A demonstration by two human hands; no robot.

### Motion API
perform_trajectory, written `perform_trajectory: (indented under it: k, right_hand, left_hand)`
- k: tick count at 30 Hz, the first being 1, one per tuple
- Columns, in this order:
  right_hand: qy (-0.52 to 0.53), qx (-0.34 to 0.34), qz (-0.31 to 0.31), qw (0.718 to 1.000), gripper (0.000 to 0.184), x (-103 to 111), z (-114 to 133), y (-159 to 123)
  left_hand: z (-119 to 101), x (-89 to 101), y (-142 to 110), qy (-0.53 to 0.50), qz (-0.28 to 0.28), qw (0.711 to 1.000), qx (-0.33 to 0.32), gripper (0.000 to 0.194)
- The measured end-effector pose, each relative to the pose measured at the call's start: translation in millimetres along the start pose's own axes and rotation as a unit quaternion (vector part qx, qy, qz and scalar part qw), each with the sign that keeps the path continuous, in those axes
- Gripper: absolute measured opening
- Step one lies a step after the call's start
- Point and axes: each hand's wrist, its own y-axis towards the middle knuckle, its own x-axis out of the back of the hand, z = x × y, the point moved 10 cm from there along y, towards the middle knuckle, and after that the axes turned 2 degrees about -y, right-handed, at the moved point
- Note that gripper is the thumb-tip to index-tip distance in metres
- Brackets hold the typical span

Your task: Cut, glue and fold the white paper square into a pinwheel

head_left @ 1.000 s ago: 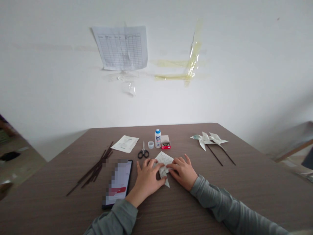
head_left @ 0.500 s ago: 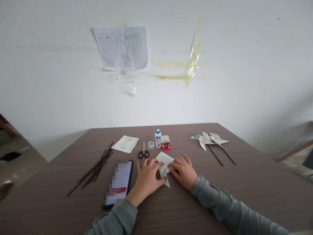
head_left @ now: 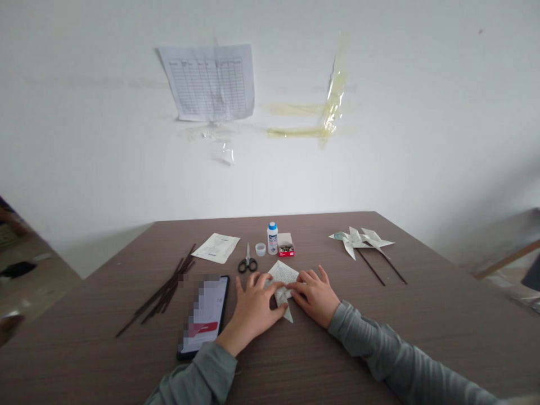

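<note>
A folded paper sheet (head_left: 283, 279) printed with small text lies on the bench (head_left: 422, 349), one point jutting nearward. The left hand (head_left: 253, 312) and right hand (head_left: 315, 297) rest on it, fingers spread apart, not clamped. Scissors (head_left: 247, 263) lie just beyond.

Under the fingers (head_left: 310, 278), the paper (head_left: 283, 274) is white with rows of dark writing, probably handwritten. Just beyond the fingertips, the scissors (head_left: 247, 266) have black handles, and the small box (head_left: 286, 246) is red and white. The table (head_left: 379, 360) below the fingers has brown wood streaks; the sleeves (head_left: 363, 337) look grey-green.
</note>
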Motion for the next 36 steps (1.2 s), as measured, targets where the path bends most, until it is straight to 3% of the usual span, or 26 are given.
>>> perform_trajectory:
  k: [7, 16, 23, 31, 36]
  right_hand:
    - [0.013, 0.023, -0.038, 0.999, 0.037, -0.5, -5.3, -3.1]
    - [0.024, 0.015, -0.03, 0.999, 0.037, 2.0, -6.6, -2.4]
    - [0.019, 0.003, -0.014, 1.0, 0.037, 1.8, -5.5, -1.9]
    - [0.021, 0.036, -0.066, 0.997, 0.031, 0.7, -9.5, -3.5]
    - [0.006, 0.039, -0.068, 0.997, 0.031, -0.9, -9.0, -2.6]
  left_hand:
    - [4.4, -4.1, 1.3, -0.007, -0.017, 1.0, 0.002, 0.059]
    - [3.2, -6.5, -0.5, -0.006, -0.038, 0.999, -0.019, 0.049]
    - [1.1, -4.9, -1.3, 0.0, -0.024, 1.0, -0.016, 0.049]
    - [3.2, -7.7, 2.1, 0.007, -0.032, 0.999, -0.018, 0.047]
    - [3.1, -6.5, 0.8, -0.001, -0.047, 0.999, -0.015, 0.048]
